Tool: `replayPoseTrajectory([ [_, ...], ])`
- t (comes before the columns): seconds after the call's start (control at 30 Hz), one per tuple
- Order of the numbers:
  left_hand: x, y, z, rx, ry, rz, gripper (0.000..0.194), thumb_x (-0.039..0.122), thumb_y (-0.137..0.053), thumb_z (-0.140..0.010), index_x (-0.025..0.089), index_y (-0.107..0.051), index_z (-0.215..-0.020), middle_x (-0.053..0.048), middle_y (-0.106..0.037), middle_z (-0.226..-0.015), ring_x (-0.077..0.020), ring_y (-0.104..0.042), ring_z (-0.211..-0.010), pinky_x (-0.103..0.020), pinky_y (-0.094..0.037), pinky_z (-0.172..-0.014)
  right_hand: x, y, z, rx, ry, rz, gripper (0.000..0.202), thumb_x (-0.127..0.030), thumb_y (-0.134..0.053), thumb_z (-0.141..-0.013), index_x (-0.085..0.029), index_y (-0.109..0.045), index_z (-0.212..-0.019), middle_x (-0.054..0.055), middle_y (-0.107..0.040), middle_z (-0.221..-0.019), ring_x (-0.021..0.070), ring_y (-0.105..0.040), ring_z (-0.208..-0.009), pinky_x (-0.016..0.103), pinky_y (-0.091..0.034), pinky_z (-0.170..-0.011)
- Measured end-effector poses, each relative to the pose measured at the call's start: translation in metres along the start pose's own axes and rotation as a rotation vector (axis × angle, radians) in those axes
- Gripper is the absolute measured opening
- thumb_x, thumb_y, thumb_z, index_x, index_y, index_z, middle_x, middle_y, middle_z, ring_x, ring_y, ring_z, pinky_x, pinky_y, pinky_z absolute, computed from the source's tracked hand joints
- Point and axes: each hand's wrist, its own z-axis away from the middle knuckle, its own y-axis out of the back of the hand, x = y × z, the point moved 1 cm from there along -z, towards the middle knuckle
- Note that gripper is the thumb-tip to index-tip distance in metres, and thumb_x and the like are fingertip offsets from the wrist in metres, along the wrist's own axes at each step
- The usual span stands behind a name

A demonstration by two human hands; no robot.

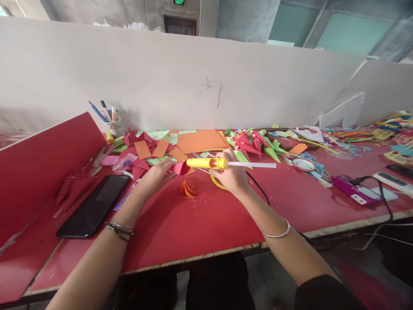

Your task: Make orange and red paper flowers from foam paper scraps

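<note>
Gripping yellow glue gun (201,162) with right hand (232,174), fingers curled round it; clear glue stick (253,165) pokes out toward 3 o'clock, front end points to 9. Left hand (158,174) pinches curled red paper (180,168), fingers narrow, paper right at the gun's front; contact between them, can't tell. Clock from the red paper: orange paper curl (187,190) near at 6, on red worktop (206,228); black phone (95,206) at 8; pen cup (115,128) at 10; orange sheets (201,141) at 1; red-and-green paper cones (247,143) at 2; purple power strip (356,193) far off at 3.
</note>
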Motion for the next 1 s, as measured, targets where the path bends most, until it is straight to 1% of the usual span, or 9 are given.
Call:
replayPoseTrajectory([
  [0.07, 0.0003, -0.0003, 0.0006, -0.018, 0.056, -0.014, 0.016, 0.021, -0.046, -0.076, 0.017, -0.049, -0.091, -0.005, -0.056, -0.083, -0.0151, -0.056, -0.067, -0.024, -0.043, -0.061, -0.0006, -0.0009, 0.0003, -0.008, -0.007, 0.012, 0.014, -0.020, -0.056, -0.071, -0.020, -0.045, -0.079, 0.002, -0.047, -0.078, 0.0156, -0.049, -0.066, 0.026, -0.039, -0.053],
  [0.17, 0.0019, -0.0018, 0.0013, -0.059, 0.141, -0.030, 0.011, 0.020, -0.047, -0.073, 0.017, -0.048, -0.084, -0.001, -0.057, -0.066, -0.0159, -0.056, -0.058, -0.023, -0.040, -0.054, -0.0025, -0.0016, 0.0007, -0.020, -0.016, 0.011, 0.014, -0.019, -0.056, -0.070, -0.020, -0.046, -0.079, 0.002, -0.048, -0.079, 0.0158, -0.050, -0.066, 0.026, -0.039, -0.053],
  [0.27, 0.0024, -0.0024, 0.0017, -0.082, 0.168, 0.010, 0.004, 0.019, -0.046, -0.072, 0.019, -0.045, -0.076, 0.003, -0.054, -0.053, -0.0155, -0.055, -0.053, -0.022, -0.038, -0.052, -0.0042, -0.0016, 0.0009, -0.032, -0.017, 0.000, 0.014, -0.020, -0.057, -0.070, -0.020, -0.047, -0.080, 0.003, -0.048, -0.080, 0.0161, -0.051, -0.068, 0.026, -0.040, -0.054],
  [0.33, 0.0014, -0.0025, 0.0020, -0.077, 0.177, 0.041, 0.005, 0.019, -0.047, -0.071, 0.019, -0.043, -0.074, 0.004, -0.053, -0.048, -0.0150, -0.055, -0.050, -0.021, -0.037, -0.051, -0.0049, -0.0013, 0.0008, -0.037, -0.018, -0.002, 0.014, -0.019, -0.057, -0.070, -0.020, -0.047, -0.081, 0.003, -0.048, -0.081, 0.0161, -0.051, -0.069, 0.025, -0.040, -0.054],
  [0.43, -0.0010, -0.0030, 0.0024, -0.064, 0.197, 0.064, 0.008, 0.018, -0.047, -0.070, 0.020, -0.040, -0.073, 0.006, -0.050, -0.046, -0.0142, -0.055, -0.047, -0.021, -0.037, -0.049, -0.0051, -0.0008, 0.0004, -0.042, -0.018, -0.007, 0.014, -0.019, -0.056, -0.070, -0.020, -0.047, -0.081, 0.002, -0.048, -0.080, 0.0154, -0.051, -0.069, 0.025, -0.040, -0.054],
  [0.57, -0.0030, -0.0033, 0.0028, -0.042, 0.213, 0.054, 0.009, 0.018, -0.047, -0.069, 0.020, -0.039, -0.073, 0.007, -0.050, -0.050, -0.0131, -0.055, -0.045, -0.020, -0.036, -0.048, -0.0046, -0.0010, -0.0001, -0.049, -0.006, -0.015, 0.011, -0.019, -0.054, -0.072, -0.019, -0.046, -0.079, 0.002, -0.048, -0.079, 0.0140, -0.050, -0.066, 0.025, -0.040, -0.054],
  [0.67, -0.0025, -0.0015, 0.0030, -0.041, 0.228, 0.008, 0.009, 0.016, -0.047, -0.069, 0.020, -0.039, -0.072, 0.006, -0.051, -0.051, -0.0132, -0.056, -0.045, -0.020, -0.035, -0.047, -0.0037, -0.0020, 0.0000, -0.061, 0.000, -0.017, 0.008, -0.021, -0.052, -0.074, -0.019, -0.045, -0.076, 0.002, -0.047, -0.079, 0.0136, -0.049, -0.064, 0.025, -0.039, -0.054],
  [0.83, -0.0004, 0.0020, 0.0029, -0.039, 0.254, -0.092, 0.010, 0.013, -0.047, -0.069, 0.020, -0.041, -0.073, 0.005, -0.051, -0.044, -0.0156, -0.057, -0.049, -0.019, -0.033, -0.046, -0.0018, -0.0045, 0.0009, -0.074, 0.003, -0.041, 0.008, -0.017, -0.050, -0.075, -0.019, -0.043, -0.077, 0.002, -0.048, -0.079, 0.0140, -0.050, -0.064, 0.026, -0.040, -0.054],
  [1.0, -0.0003, 0.0002, 0.0026, -0.037, 0.249, -0.140, 0.005, 0.021, -0.049, -0.074, 0.019, -0.044, -0.075, 0.006, -0.047, -0.039, -0.0155, -0.055, -0.046, -0.020, -0.031, -0.045, -0.0017, -0.0057, 0.0009, -0.078, 0.013, -0.070, 0.007, -0.017, -0.048, -0.076, -0.020, -0.042, -0.079, 0.003, -0.048, -0.080, 0.0159, -0.052, -0.068, 0.027, -0.042, -0.055],
])
